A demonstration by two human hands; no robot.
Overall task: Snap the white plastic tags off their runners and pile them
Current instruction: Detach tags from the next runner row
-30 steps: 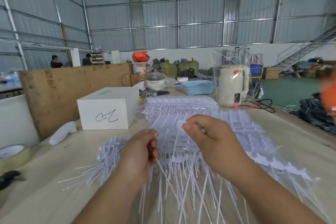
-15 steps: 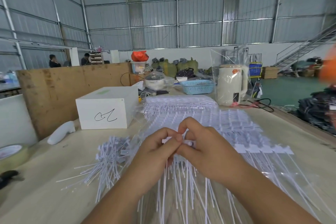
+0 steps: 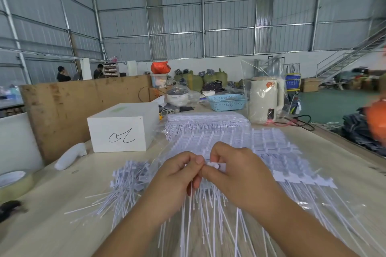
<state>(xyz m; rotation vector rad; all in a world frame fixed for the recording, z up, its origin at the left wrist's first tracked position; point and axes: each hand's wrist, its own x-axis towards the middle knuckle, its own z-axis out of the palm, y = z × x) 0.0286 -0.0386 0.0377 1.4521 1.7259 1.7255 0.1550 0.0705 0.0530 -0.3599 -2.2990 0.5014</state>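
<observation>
Sheets of white plastic tags on runners (image 3: 265,152) lie spread over the wooden table (image 3: 52,225) in front of me, their long thin tails fanning toward me. A further stack of tag sheets (image 3: 206,120) rests behind them. My left hand (image 3: 177,181) and my right hand (image 3: 236,169) meet above the nearest sheet, fingertips pinched together on one white tag (image 3: 214,165) at the runner. To the left lies a loose pile of detached tags (image 3: 127,185).
A white box (image 3: 123,129) with a scribble stands at the left, a white handle-shaped tool (image 3: 70,157) beside it, a tape roll (image 3: 14,181) at the left edge. A blue basket (image 3: 226,102) and a bagged kettle (image 3: 264,100) stand behind. A wooden board (image 3: 73,106) walls the left.
A second ago my hands were apart, the left holding a tag's tail. They have come together and now pinch a tag on the runner.
</observation>
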